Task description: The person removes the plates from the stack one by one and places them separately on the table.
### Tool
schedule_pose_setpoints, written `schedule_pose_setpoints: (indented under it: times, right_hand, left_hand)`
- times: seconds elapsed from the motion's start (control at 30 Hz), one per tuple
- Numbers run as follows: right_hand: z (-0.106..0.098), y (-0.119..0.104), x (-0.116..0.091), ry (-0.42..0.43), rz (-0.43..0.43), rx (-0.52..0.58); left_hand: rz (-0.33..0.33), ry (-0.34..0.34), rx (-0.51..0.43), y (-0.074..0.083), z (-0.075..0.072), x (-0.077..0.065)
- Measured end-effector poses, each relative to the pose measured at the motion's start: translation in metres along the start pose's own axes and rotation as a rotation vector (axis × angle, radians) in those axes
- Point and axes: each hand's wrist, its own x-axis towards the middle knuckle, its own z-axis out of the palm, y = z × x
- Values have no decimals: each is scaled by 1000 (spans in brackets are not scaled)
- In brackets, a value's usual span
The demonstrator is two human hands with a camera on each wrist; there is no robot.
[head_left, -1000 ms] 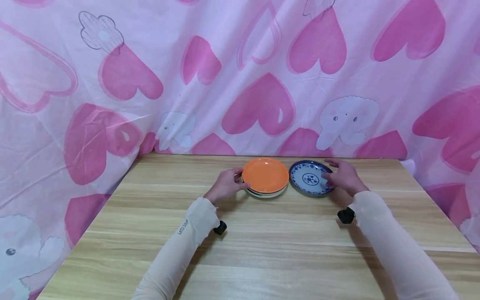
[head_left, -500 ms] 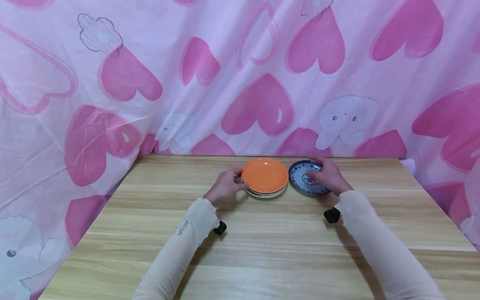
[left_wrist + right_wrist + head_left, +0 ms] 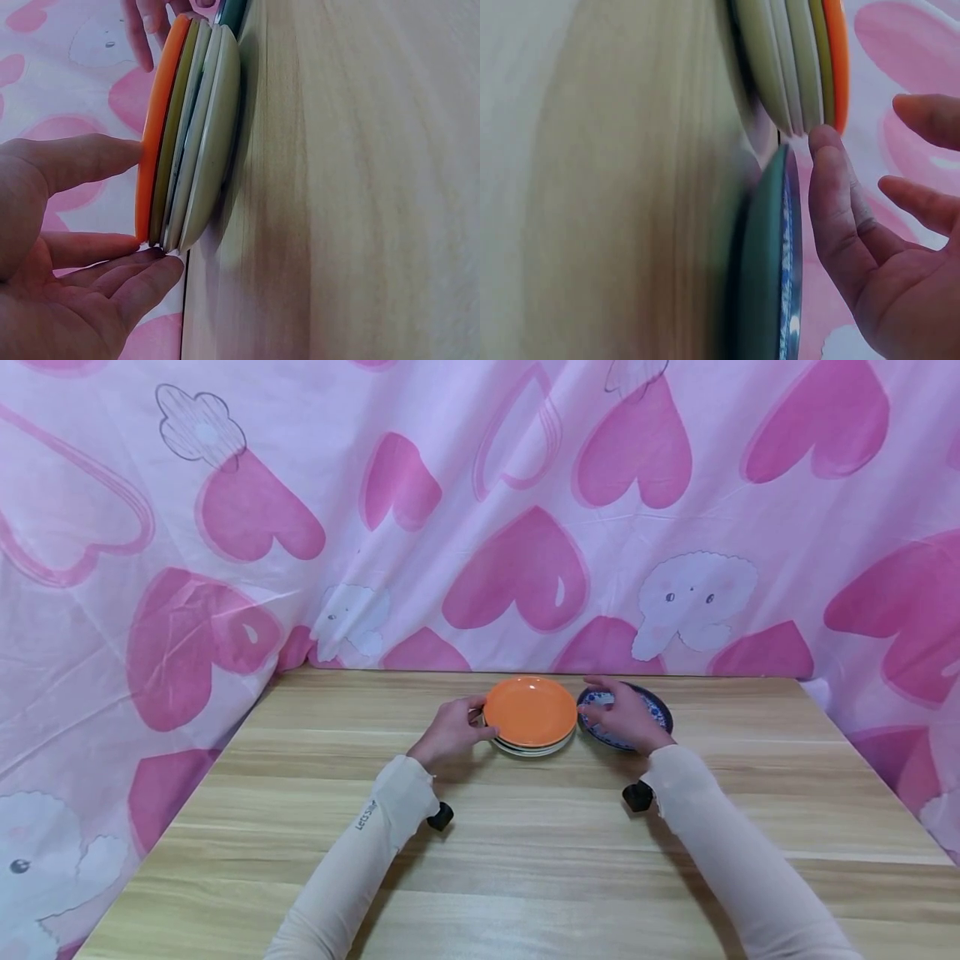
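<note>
Orange-topped plates lie between left hand, touching their rims, and right hand, both hands spread.

Both arms stretched forward, left fingers slightly spread, right fingers loosely extended

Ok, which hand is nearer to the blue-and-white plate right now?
Right. The right hand hovers over the blue-and-white plate; the left hand is at the left edge of the neighbouring orange-topped stack, on the side away from the plate.
</note>
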Motion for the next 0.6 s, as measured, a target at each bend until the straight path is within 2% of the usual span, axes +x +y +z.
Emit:
schedule_pose_setpoints:
  times: [0.27, 0.6]
  right_hand:
    - [16, -6, 4, -15, -35, 17]
    - [28, -10, 6, -20, -13, -42]
  left_hand:
    - [-11, -1, -9, -1, -1, 0]
    - [-10, -5, -7, 0, -1, -1]
